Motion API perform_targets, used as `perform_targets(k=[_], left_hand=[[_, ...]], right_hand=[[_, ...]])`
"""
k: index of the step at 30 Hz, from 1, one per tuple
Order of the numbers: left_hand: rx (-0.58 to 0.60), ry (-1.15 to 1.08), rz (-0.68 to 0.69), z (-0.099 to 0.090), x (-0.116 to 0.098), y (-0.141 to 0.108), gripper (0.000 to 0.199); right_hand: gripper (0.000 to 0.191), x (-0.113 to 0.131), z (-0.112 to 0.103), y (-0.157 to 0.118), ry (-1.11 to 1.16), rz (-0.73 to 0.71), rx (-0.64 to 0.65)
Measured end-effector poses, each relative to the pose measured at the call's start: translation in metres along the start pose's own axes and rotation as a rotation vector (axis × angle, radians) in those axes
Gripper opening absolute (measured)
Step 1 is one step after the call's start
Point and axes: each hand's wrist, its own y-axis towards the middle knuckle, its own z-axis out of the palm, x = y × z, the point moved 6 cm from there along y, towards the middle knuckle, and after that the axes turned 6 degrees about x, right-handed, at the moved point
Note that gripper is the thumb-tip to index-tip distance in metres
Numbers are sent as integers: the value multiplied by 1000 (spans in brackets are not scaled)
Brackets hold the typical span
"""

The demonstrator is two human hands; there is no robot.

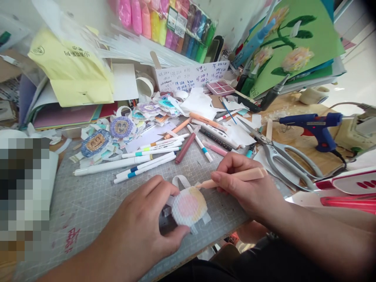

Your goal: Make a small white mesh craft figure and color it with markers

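Note:
A small round textured disc (pixel 188 206), pink in the middle and yellowish along its right side, has white paper strips sticking out round it and a strip loop on top. My left hand (pixel 147 219) grips it at the left and lower edge between thumb and fingers, just above the grey cutting mat (pixel 96 235). In my right hand (pixel 243 188) is a peach-coloured marker (pixel 241 177), its tip at the disc's upper right edge. Whether the tip touches the disc is hard to tell. Several white-barrelled markers (pixel 147 167) lie on the mat beyond my hands.
Finished-looking discs (pixel 95 143) with blue rims lie at the back left among paper scraps. Grey scissors (pixel 282 156) and a blue glue gun (pixel 317 127) rest on the right. Behind stand a yellow paper bag (pixel 73 66) and a bag of coloured clay (pixel 167 27).

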Motion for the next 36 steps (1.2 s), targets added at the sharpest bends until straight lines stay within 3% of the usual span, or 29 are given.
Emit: perform_targets(k=[13, 18, 23, 28, 36], left_hand=[[1, -17, 29, 2, 2, 0, 32], [40, -26, 99, -6, 2, 2, 41], [-65, -19, -76, -22, 12, 2, 36], [-27, 68, -86, -5, 3, -4, 62], [-165, 211, -15, 5, -16, 1, 85]], right_hand=[[23, -10, -1, -3, 6, 51, 12], [25, -22, -6, -7, 265, 130, 37], [23, -23, -10, -9, 375, 114, 8], [30, -23, -11, -9, 405, 70, -51], [29, -27, -10, -9, 350, 47, -73]])
